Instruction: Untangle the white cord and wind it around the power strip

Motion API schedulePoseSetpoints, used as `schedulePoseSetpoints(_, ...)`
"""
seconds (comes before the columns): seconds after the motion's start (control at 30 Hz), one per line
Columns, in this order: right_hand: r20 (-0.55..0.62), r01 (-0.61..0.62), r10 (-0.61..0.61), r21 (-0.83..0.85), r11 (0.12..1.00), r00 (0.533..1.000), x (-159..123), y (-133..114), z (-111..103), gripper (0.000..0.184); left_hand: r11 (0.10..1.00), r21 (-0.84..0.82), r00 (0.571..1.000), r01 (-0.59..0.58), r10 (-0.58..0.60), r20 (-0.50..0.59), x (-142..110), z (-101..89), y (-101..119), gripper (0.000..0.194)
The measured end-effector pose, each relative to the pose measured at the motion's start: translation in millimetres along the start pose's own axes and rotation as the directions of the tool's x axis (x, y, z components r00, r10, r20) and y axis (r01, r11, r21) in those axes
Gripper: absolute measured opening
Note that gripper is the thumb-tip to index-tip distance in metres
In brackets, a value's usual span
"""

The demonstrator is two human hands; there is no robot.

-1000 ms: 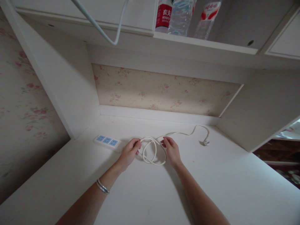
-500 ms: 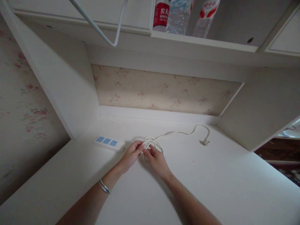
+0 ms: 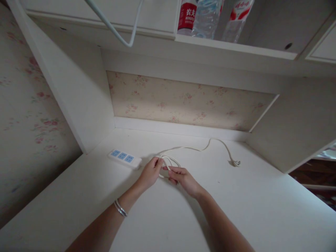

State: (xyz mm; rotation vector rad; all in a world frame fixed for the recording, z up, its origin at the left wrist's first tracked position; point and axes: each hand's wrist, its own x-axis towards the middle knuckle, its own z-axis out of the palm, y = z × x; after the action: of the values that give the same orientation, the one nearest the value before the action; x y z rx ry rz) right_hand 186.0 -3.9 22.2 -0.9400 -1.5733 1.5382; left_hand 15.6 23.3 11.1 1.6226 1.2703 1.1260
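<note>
Loops of a white power cord (image 3: pixel 176 162) are gathered between my two hands, just above the desk. My left hand (image 3: pixel 151 172) is closed on the left side of the coil, thumb and fingers pinched together. On the coil's right side, my right hand (image 3: pixel 185 179) grips the cord between thumb and fingers. Left of my hands lies a white power strip (image 3: pixel 123 158) with blue socket faces. The cord's free end runs right along the desk to a plug (image 3: pixel 236 163). My fingers hide part of the loops.
The white desk (image 3: pixel 157 224) has side panels and a low back ledge. Overhead, a shelf (image 3: pixel 236 48) holds several plastic bottles (image 3: pixel 187 17). A pale bent rod or cable (image 3: pixel 128 43) hangs at the upper left, in front of the cabinet.
My right hand has moved slightly right, away from my left hand, drawing the loops wider. The cord's tail has changed its curve, and the plug has shifted a little. The view has tilted slightly.
</note>
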Motion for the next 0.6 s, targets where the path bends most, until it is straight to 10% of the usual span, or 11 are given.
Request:
schedulePoseSetpoints(0.17,0.209,-0.015,-0.018,0.155,0.988,0.978,-19,-6,-42,0.032,1.0,0.018,0.988,0.017,-0.014,-0.157,7,-9.1,-6,0.038)
schedulePoseSetpoints(0.43,0.101,0.395,-0.468,0.399,0.827,0.878,-26,-2,-78,0.047,0.996,0.045,0.969,0.082,-0.069,-0.238,9,-9.0,-8,0.037)
schedulePoseSetpoints(0.6,-0.063,0.435,-0.441,0.336,0.835,0.895,-33,-5,-88,0.054,0.994,0.058,0.967,0.092,-0.075,-0.242,10,-9.1,-10,0.038)
